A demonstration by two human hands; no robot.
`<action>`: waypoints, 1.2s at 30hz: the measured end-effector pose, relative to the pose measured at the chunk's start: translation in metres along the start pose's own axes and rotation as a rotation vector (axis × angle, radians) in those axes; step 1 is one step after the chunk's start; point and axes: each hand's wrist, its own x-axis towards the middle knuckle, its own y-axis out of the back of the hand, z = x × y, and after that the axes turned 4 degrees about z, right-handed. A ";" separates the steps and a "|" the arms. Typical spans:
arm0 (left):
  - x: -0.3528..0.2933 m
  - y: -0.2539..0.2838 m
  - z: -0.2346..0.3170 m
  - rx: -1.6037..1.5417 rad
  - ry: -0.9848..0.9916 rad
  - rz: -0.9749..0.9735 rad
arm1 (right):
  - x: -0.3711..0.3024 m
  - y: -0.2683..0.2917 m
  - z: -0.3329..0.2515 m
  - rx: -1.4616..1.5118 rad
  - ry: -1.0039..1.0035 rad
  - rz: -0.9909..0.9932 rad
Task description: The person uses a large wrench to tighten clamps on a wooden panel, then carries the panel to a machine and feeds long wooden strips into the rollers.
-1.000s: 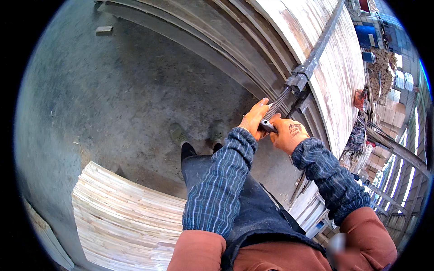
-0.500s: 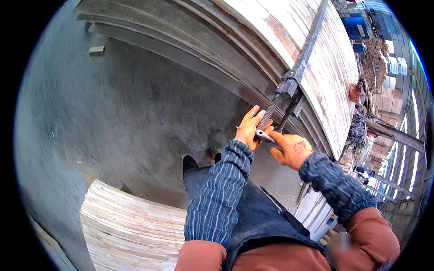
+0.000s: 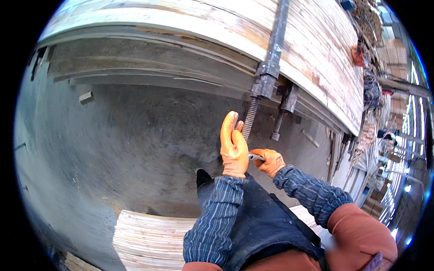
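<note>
A dark steel bar clamp point(image 3: 274, 49) lies across a wide panel of pale wood strips point(image 3: 217, 20). From its jaw block a threaded screw point(image 3: 250, 118) sticks out toward me. My left hand point(image 3: 234, 149), in an orange glove, is beside the screw's near end with its fingers stretched out; the screw's tip is hidden behind it. My right hand point(image 3: 270, 162), gloved alike, is closed around a short grey metal wrench point(image 3: 256, 157) whose head is close to the left palm. Whether the wrench sits on the screw cannot be made out.
Right of the screw, a second clamp end point(image 3: 288, 99) with its own screw hangs under the panel edge. More boards are layered below the panel. Behind my legs lies a stack of wood strips point(image 3: 153, 239). A small block point(image 3: 85, 97) rests on the concrete floor point(image 3: 135, 149).
My view has turned, so the panel now spans the top. Both hands are lower against the body, and my left fingers have straightened. The second clamp's screw has come into sight.
</note>
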 end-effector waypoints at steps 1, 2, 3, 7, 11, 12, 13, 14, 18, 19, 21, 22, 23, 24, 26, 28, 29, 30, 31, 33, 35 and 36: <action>0.000 0.001 0.003 0.063 -0.032 -0.022 | 0.004 -0.009 0.001 0.082 0.026 0.045; -0.002 -0.001 0.006 0.136 -0.052 0.012 | 0.010 -0.017 0.004 0.162 0.053 0.090; -0.004 -0.004 0.010 0.227 -0.081 0.009 | 0.019 -0.026 0.007 0.248 0.082 0.140; -0.007 -0.017 0.010 0.592 -0.354 0.066 | 0.078 -0.055 0.016 0.424 0.231 0.175; 0.001 -0.020 0.004 0.856 -0.651 0.109 | 0.101 -0.042 -0.023 0.834 0.233 0.130; -0.002 -0.022 0.005 0.856 -0.646 0.100 | 0.108 -0.058 -0.010 0.884 0.295 0.082; -0.004 -0.022 0.008 0.852 -0.636 0.092 | 0.112 -0.062 -0.005 0.928 0.354 0.032; -0.006 -0.017 0.004 0.824 -0.616 0.042 | 0.111 -0.065 0.001 0.815 0.397 0.023; -0.013 -0.012 0.022 0.303 -0.109 0.187 | 0.073 -0.081 0.014 0.845 0.285 -0.082; -0.010 -0.006 0.031 0.227 0.009 0.269 | 0.064 -0.067 0.003 0.863 0.249 -0.092; -0.010 0.010 0.045 0.112 0.095 0.309 | 0.064 -0.073 0.004 0.725 0.265 -0.063; -0.013 0.014 0.048 0.106 0.129 0.320 | 0.062 -0.081 0.011 0.719 0.219 -0.068; -0.013 0.018 0.051 0.099 0.163 0.331 | 0.061 -0.087 0.018 0.713 0.172 -0.072; -0.012 0.021 0.052 0.083 0.193 0.340 | 0.068 -0.084 0.021 0.616 0.143 -0.100; -0.017 0.030 0.054 0.042 0.252 0.317 | 0.067 -0.085 0.020 0.563 0.122 -0.084; -0.018 0.036 0.049 0.031 0.285 0.302 | 0.067 -0.077 0.027 0.421 0.049 -0.140; -0.023 0.038 0.049 0.037 0.305 0.287 | 0.056 -0.077 0.039 0.362 -0.006 -0.190; -0.024 0.045 0.041 0.035 0.307 0.251 | 0.042 -0.077 0.049 0.307 -0.058 -0.235; -0.024 0.055 0.034 0.034 0.314 0.219 | 0.022 -0.069 0.052 0.344 -0.107 -0.255; -0.029 0.065 0.033 0.030 0.292 0.184 | -0.011 -0.049 0.041 0.369 -0.162 -0.229; -0.031 0.073 0.022 -0.012 0.283 0.166 | -0.042 -0.011 0.007 0.429 -0.255 -0.217; -0.029 0.073 0.012 -0.064 0.311 0.174 | -0.051 0.011 -0.013 0.453 -0.295 -0.170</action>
